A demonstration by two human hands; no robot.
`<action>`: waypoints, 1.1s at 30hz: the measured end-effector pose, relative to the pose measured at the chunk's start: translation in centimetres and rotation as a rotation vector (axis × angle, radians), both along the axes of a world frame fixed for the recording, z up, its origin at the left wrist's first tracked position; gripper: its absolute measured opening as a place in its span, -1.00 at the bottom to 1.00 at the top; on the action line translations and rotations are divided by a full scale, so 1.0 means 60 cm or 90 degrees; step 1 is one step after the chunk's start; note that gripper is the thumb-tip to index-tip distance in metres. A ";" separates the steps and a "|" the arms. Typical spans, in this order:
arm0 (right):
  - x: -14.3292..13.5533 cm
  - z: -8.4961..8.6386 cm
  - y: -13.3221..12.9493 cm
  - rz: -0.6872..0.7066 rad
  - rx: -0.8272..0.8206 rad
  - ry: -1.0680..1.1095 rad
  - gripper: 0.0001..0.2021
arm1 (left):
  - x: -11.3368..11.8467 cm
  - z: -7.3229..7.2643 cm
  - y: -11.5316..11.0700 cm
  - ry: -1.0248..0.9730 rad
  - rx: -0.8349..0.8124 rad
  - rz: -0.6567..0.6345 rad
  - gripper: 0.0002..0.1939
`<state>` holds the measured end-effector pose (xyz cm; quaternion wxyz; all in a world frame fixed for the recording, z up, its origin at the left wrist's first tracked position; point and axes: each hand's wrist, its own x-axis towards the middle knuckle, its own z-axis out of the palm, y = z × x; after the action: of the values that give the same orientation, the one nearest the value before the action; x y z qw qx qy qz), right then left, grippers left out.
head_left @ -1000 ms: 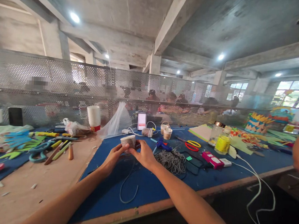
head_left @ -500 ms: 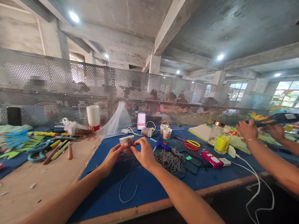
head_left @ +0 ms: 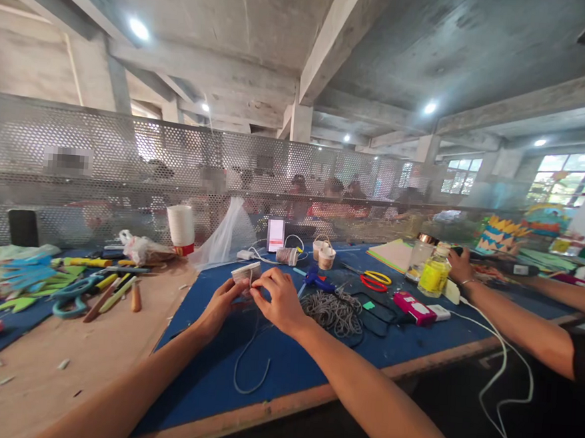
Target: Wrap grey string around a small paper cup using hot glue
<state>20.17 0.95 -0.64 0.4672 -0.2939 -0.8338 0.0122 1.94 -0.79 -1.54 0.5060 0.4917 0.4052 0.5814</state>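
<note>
My left hand [head_left: 218, 310] grips a small pale paper cup [head_left: 242, 273], tilted above the blue mat, with its fingers around the lower part. Grey cord seems to be wound about the cup's side, partly hidden by my fingers. Pinched together against the cup's right side, the fingertips of my right hand [head_left: 280, 303] hold the cord. A loose tail of that grey cord [head_left: 238, 370] hangs below and curls on the mat. Right of my right hand lie a heap of grey cord [head_left: 336, 312] and a blue glue gun [head_left: 318, 279].
Behind stand a phone [head_left: 275, 236], a cord-wrapped roll [head_left: 286, 256] and small cups with handles [head_left: 326, 256]. Scissors [head_left: 376, 279], a magenta box [head_left: 414, 308] and a yellow bottle [head_left: 433, 274] lie rightward, near a co-worker's hand [head_left: 460, 265]. Tools and stacked cups [head_left: 180, 228] are left.
The cup has tipped slightly and shifted a little left in my hands. The co-worker's hands have lowered a dark tool to the table, away from the yellow-and-blue piece.
</note>
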 end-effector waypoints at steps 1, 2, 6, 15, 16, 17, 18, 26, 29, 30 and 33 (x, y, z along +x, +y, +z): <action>0.001 0.001 -0.003 0.002 0.006 -0.011 -0.90 | -0.001 -0.001 0.001 -0.004 0.001 0.000 -0.51; 0.001 0.002 -0.005 0.005 0.009 -0.017 -0.87 | -0.001 -0.002 0.002 -0.007 0.000 -0.002 -0.51; 0.002 0.008 -0.008 0.005 0.002 -0.016 -0.82 | -0.004 -0.001 0.004 -0.022 -0.012 -0.010 -0.52; 0.119 0.053 0.067 -0.220 -0.157 -0.051 -0.81 | -0.003 0.003 -0.001 -0.014 -0.027 -0.017 -0.43; 0.139 0.051 0.076 -0.281 -0.183 -0.103 -0.81 | -0.004 0.001 0.000 -0.014 -0.023 -0.018 -0.43; 0.158 0.046 0.084 -0.347 -0.211 -0.155 -0.79 | -0.004 0.000 0.001 -0.015 -0.023 -0.020 -0.43; 0.174 0.039 0.090 -0.416 -0.239 -0.208 -0.74 | -0.004 -0.002 0.002 -0.016 -0.023 -0.019 -0.43; 0.195 -0.008 0.108 -0.513 -0.317 -0.343 -0.62 | -0.003 -0.003 0.003 -0.019 -0.021 -0.013 -0.44; 0.185 -0.009 0.114 -0.511 -0.306 -0.353 -0.68 | -0.003 -0.001 0.001 -0.016 -0.018 -0.021 -0.44; 0.183 -0.009 0.114 -0.512 -0.300 -0.354 -0.68 | -0.003 -0.002 0.001 -0.016 -0.018 -0.022 -0.44; 0.181 -0.009 0.113 -0.515 -0.279 -0.348 -0.67 | -0.004 -0.002 0.000 -0.020 -0.020 -0.021 -0.44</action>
<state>31.03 7.70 -1.17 0.1283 -0.6749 -0.7231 -0.0717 1.68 -0.76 -1.66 0.5296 0.4807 0.3983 0.5743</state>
